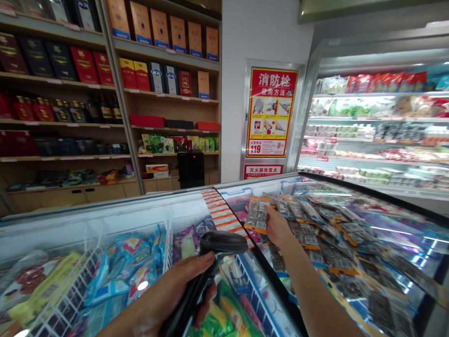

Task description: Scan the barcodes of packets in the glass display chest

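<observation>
My left hand (178, 285) is wrapped round the handle of a black barcode scanner (222, 242), held above the freezer baskets with its head pointing up and to the right. My right hand (277, 227) reaches out over the right half of the freezer and pinches a flat packet (257, 214) with orange ends and grey printing; its contents are too small to make out. Beside and below that hand, many similar packets (340, 236) lie in a loose pile on the freezer's glass top.
Under the left glass, wire baskets (61, 300) hold blue bags (133, 263) and green-and-yellow bags (223, 316). Orange-striped price labels (225, 213) run along the glass near the black divider. Behind stand shelves of boxed goods (177, 34), a red fire-hydrant sign (272, 113) and a lit chiller (388, 130).
</observation>
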Available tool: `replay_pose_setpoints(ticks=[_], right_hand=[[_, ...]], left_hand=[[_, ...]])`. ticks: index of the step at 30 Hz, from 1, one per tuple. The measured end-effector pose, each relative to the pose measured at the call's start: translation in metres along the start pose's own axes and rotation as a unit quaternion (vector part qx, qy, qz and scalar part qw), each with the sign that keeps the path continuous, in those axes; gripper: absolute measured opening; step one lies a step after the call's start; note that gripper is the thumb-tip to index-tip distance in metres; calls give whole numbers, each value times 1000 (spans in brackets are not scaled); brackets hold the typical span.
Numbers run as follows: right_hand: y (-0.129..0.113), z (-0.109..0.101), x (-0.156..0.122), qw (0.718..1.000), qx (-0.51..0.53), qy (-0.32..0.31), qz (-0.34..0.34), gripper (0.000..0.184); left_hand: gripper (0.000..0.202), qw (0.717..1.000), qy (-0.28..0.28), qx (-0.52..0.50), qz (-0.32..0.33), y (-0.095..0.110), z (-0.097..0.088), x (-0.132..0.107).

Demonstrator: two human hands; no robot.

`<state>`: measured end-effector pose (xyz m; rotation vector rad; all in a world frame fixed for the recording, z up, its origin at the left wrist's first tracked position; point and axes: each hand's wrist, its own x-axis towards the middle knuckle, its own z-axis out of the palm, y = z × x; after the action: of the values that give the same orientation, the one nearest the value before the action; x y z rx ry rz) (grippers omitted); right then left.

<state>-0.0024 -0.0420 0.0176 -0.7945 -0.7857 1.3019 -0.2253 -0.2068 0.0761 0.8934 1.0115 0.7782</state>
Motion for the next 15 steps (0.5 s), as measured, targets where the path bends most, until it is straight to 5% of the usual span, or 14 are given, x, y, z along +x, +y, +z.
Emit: replay_pose_setpoints(ticks=[6, 15], right_hand=[[-5, 6, -3, 1000, -13, 7, 22, 11], [7, 12, -11, 991, -125, -30, 21, 8]], left_hand=[[45, 1000, 10, 21, 13, 7, 1, -6], [38, 979, 163, 70, 98, 29, -23, -11]])
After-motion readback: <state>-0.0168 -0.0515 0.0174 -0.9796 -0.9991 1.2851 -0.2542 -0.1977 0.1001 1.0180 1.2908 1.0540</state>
